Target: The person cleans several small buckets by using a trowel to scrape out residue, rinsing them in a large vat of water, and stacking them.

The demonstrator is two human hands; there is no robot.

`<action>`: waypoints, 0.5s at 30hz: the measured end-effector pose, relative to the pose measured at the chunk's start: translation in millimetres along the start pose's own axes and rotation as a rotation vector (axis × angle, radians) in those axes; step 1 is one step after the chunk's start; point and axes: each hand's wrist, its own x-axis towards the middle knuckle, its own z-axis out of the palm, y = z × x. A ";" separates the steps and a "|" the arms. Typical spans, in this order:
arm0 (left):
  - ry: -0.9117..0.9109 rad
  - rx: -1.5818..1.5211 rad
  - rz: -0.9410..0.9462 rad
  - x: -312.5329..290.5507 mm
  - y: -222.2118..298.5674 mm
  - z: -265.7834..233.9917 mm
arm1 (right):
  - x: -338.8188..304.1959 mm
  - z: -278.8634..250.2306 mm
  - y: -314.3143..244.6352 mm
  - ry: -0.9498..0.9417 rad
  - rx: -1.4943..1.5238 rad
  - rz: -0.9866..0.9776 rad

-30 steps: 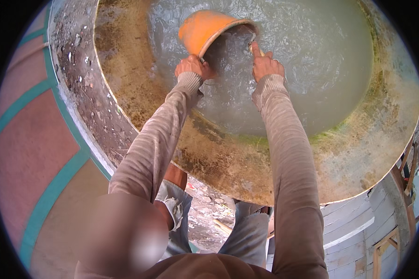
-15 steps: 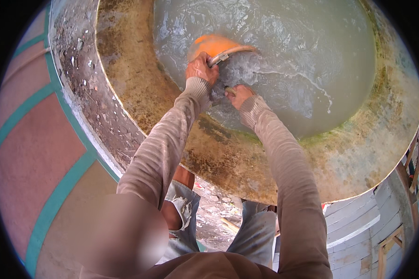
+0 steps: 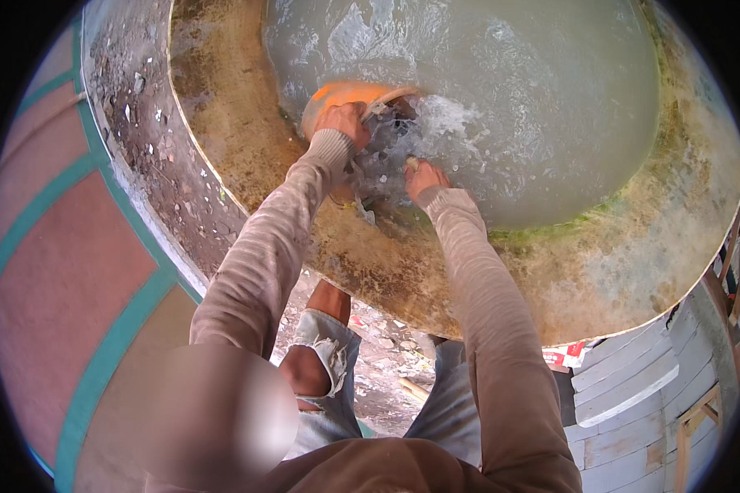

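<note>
An orange bucket [image 3: 330,97] lies tipped in the cloudy water of a round tank [image 3: 460,287], near its left inner edge. My left hand [image 3: 343,123] is closed on the bucket's rim. To the right of it, my right hand [image 3: 427,178] is closed around a small yellowish piece [image 3: 412,164]. What that piece is, and whether it continues under the water, I cannot make out. White splashing water [image 3: 446,122] churns between the bucket's mouth and my right hand.
The tank's broad, stained rim curves around the water, with green growth at its inner edge. Rubble-strewn ground [image 3: 152,115] lies to the left, beside reddish panels [image 3: 66,238] framed in green. Grey blocks [image 3: 625,394] are stacked at the lower right.
The bucket and my left hand have moved left and slightly nearer. My right hand has shifted slightly nearer, and the water around the bucket's mouth is splashing more strongly.
</note>
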 end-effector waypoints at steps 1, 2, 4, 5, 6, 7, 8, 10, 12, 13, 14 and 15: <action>0.026 -0.027 0.030 5.4 14.3 3.3 | 6.7 37.0 18.3 -0.052 -0.080 -0.043; 0.049 -0.038 0.010 -2.7 4.4 11.5 | 5.6 36.7 2.8 -0.166 0.050 -0.022; 0.052 -0.065 -0.021 -10.0 -5.4 14.3 | 2.8 30.0 -25.9 -0.369 0.298 0.068; 0.025 -0.076 -0.053 -17.6 -12.0 4.5 | -4.8 1.0 -44.3 -0.396 0.530 0.201; 0.016 -0.085 -0.073 -20.2 -13.1 -6.3 | -8.7 -26.0 -53.8 -0.402 0.757 0.328; -0.004 -0.078 -0.053 -23.4 -11.0 -7.2 | -5.0 -46.3 -39.0 -0.140 0.579 0.160; -0.030 -0.075 -0.019 -23.0 -6.0 -5.1 | -6.4 -25.9 -26.1 -0.079 0.398 0.160; -0.007 -0.072 0.072 1.6 22.7 -12.0 | 15.6 37.7 27.0 0.112 0.015 0.163; 0.009 -0.050 0.007 -10.7 15.2 3.2 | 3.8 73.0 4.1 0.024 0.107 0.066; -0.006 -0.053 -0.042 -22.1 -14.2 3.5 | -8.8 44.5 -41.3 -0.242 0.344 0.102; -0.011 -0.074 -0.040 -23.2 -28.8 -4.5 | -17.1 11.0 -67.8 -0.466 0.563 0.169; -0.016 -0.098 -0.019 -20.3 -27.7 -11.4 | -14.2 -9.6 -60.1 -0.268 0.580 0.080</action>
